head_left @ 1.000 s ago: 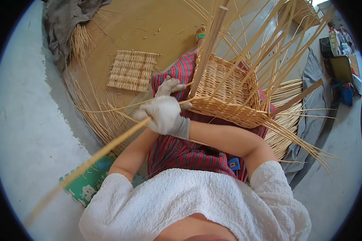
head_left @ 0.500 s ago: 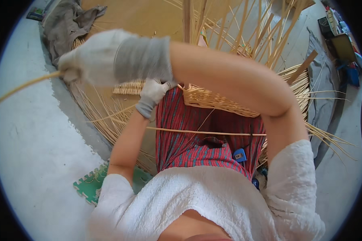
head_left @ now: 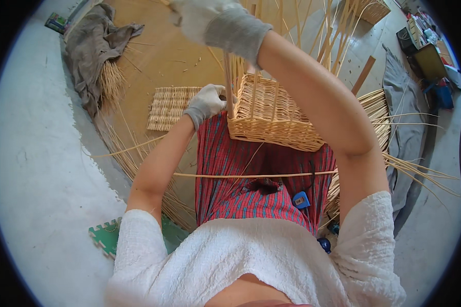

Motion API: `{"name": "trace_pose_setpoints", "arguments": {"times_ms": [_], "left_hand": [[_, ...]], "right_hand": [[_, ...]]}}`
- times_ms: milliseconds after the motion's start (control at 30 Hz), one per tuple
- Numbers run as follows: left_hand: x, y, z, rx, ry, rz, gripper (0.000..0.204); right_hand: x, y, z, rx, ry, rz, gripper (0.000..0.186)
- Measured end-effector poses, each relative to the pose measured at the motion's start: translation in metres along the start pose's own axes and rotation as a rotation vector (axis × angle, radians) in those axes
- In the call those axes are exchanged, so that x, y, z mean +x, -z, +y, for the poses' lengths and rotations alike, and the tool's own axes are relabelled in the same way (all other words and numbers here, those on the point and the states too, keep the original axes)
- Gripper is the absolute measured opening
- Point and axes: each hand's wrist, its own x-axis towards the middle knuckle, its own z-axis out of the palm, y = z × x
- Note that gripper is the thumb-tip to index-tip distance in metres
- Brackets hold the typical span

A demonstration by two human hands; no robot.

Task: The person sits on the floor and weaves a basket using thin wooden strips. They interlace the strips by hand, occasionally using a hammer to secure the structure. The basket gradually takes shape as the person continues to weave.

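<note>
A half-woven wicker basket with tall upright stakes rests tilted at my knees. My left hand, in a pale work glove, is closed at its near left corner, around a wooden corner post. High over the far left of the basket is my right hand, also gloved and slightly blurred. Its fingers are pinched on a wicker rod, of which only a short piece shows at the top edge. My right forearm hides part of the basket's right side. Another long rod lies across my lap.
A flat woven panel lies left of the basket. Loose rods spread at the left, and a bundle lies at the right. Grey cloths cover both sides. A blue tape measure sits on my lap; a green foam mat is lower left.
My right hand has swung from the left up and rightward to the top edge with the rod. More of the basket shows now. My left hand stays at the basket's corner.
</note>
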Motion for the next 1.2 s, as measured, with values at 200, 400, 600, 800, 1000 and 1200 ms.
{"name": "trace_pose_setpoints", "arguments": {"times_ms": [200,400,600,800,1000,1200], "left_hand": [[-0.014,-0.035,-0.017,-0.324,-0.056,0.25,0.034],[-0.035,-0.041,-0.024,-0.494,-0.328,0.211,0.036],[-0.06,-0.033,0.027,0.305,-0.288,0.205,0.041],[-0.033,-0.052,-0.008,-0.129,-0.319,0.277,0.033],[-0.017,-0.054,-0.018,-0.462,-0.412,0.124,0.029],[-0.025,-0.05,-0.024,-0.261,-0.451,0.15,0.04]], "right_hand": [[0.005,-0.013,0.015,-0.115,-0.079,0.063,0.026],[0.033,-0.034,0.049,-0.333,-0.162,0.012,0.022],[0.005,-0.05,0.063,-0.421,0.004,0.26,0.025],[-0.072,-0.055,0.024,0.685,-0.122,0.715,0.055],[-0.228,-0.129,0.03,1.266,-0.498,0.46,0.036],[-0.285,-0.155,0.019,1.782,-0.588,0.807,0.063]]}}
